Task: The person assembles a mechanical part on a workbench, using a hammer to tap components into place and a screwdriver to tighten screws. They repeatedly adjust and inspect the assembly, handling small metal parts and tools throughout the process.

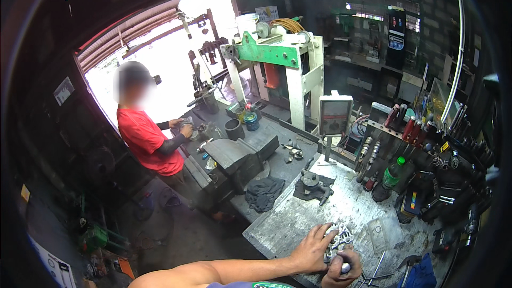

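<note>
On the metal-topped bench, a silver cast metal part [340, 236] with several openings lies in front of me. My left hand [312, 249] is closed over its left side, fingers on its top. Close by on the near right, my right hand [345, 268] is curled around a tool with a rounded silver end [346, 268]; the rest of that tool is hidden by the fingers. A clear plastic bag [384, 232] lies to the right of the part. Near my right hand rests a T-handle wrench [376, 273].
A round mechanical part [311, 180] sits on a dark cloth farther back. A large vise [234, 154] stands left. Tool racks [405, 130], a green-capped bottle [393, 173] and a blue cloth [421, 273] line the right. A person in red [144, 136] works at the far-left bench.
</note>
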`<action>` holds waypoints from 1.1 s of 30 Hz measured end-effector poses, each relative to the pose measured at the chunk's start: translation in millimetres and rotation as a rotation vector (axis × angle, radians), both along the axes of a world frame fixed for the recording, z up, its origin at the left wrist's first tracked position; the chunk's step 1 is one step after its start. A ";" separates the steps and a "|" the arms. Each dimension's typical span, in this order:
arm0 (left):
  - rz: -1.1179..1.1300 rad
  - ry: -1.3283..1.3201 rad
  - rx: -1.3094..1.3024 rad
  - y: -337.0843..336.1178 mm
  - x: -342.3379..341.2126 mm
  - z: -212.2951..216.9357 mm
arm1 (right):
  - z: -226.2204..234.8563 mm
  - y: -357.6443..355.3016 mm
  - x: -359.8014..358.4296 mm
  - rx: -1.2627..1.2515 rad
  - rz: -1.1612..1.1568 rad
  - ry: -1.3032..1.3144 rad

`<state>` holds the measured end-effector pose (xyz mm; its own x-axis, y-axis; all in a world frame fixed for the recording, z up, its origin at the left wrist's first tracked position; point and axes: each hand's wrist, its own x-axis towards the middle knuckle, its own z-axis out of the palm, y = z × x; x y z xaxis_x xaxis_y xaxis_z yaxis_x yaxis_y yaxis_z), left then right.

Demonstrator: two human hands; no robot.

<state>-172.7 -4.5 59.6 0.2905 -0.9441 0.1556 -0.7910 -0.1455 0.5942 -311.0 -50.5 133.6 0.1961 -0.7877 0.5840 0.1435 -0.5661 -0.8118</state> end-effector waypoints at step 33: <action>-0.280 -0.058 -0.035 -5.7 39.4 -6.6 | 37.5 -69.6 17.3 0.278 1.168 0.352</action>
